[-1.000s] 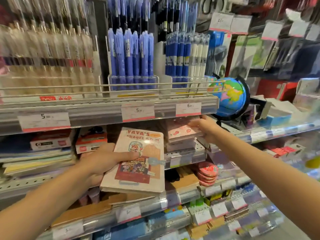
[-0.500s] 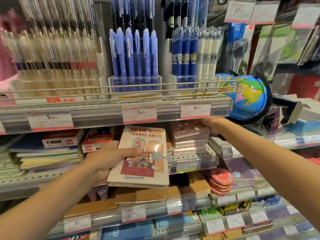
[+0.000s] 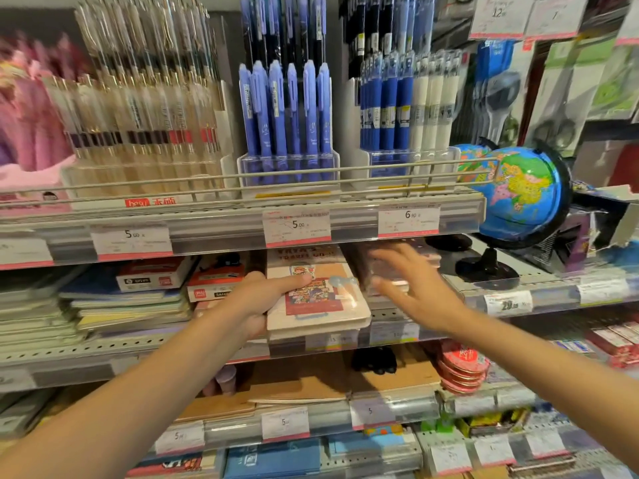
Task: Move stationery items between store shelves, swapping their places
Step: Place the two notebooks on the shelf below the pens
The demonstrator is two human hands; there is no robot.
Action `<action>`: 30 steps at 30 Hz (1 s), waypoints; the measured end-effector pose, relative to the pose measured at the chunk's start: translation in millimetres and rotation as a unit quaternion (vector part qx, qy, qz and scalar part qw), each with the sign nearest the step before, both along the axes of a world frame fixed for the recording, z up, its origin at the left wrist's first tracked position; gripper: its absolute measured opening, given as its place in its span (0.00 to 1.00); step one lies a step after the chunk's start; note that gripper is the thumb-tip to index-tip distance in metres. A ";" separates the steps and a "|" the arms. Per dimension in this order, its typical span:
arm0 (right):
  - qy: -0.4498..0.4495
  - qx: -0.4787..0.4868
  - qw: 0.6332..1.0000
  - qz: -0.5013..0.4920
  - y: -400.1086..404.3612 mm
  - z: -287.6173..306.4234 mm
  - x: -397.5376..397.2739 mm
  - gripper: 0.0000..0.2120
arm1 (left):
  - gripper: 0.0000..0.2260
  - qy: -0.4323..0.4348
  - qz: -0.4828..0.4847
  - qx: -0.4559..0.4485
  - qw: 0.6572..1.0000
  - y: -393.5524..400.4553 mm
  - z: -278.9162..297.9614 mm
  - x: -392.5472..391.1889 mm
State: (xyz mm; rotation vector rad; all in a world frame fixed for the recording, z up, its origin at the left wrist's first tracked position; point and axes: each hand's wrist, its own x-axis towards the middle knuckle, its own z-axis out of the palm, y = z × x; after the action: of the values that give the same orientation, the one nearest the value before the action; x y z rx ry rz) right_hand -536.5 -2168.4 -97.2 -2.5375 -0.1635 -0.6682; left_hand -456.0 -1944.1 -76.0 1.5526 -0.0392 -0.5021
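Note:
My left hand grips a beige cartoon-cover travel notebook by its left edge, thumb on the cover, and holds it flat on the middle shelf. Right of it is a stack of pinkish notebooks, blurred. My right hand hovers in front of that stack with fingers spread and nothing in it.
The upper shelf carries racks of blue pens and clear pens behind a wire rail. A globe stands at the right. Notebook piles lie left, brown notebooks and red round tins below.
My left hand pushed the travel notebook further back onto the middle shelf. My right hand came off the pinkish stack and pulled back, fingers spread.

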 end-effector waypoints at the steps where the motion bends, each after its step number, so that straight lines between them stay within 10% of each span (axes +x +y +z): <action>1: 0.002 -0.010 0.998 0.058 8.2 -3.3 -9.5 0.30 | 0.24 -0.001 0.004 -0.001 1.000 -2.2 -1.2 2.0; 12: -0.081 -0.274 0.954 0.090 27.6 -0.5 14.1 0.20 | 0.11 -0.003 -0.027 -0.032 0.999 -16.0 2.7 16.9; 19: -0.069 -0.319 0.944 0.054 30.1 4.5 33.7 0.20 | 0.42 -0.142 -0.056 0.076 0.985 -12.7 -0.5 19.2; 24: -0.020 -0.310 0.949 0.047 30.8 6.5 47.4 0.20 | 0.24 -0.413 -0.100 0.327 0.844 -8.0 -2.9 20.7; 30: 0.092 -0.321 0.943 0.022 24.5 16.4 58.9 0.24 | 0.28 -0.468 -0.160 0.478 0.726 -10.7 -1.5 37.7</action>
State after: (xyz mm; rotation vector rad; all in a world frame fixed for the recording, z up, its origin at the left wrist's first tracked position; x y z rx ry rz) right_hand -477.6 -2143.9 -80.8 -3.1878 -0.4303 -0.3937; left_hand -418.4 -1954.7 -77.5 2.7225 -0.9836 0.1281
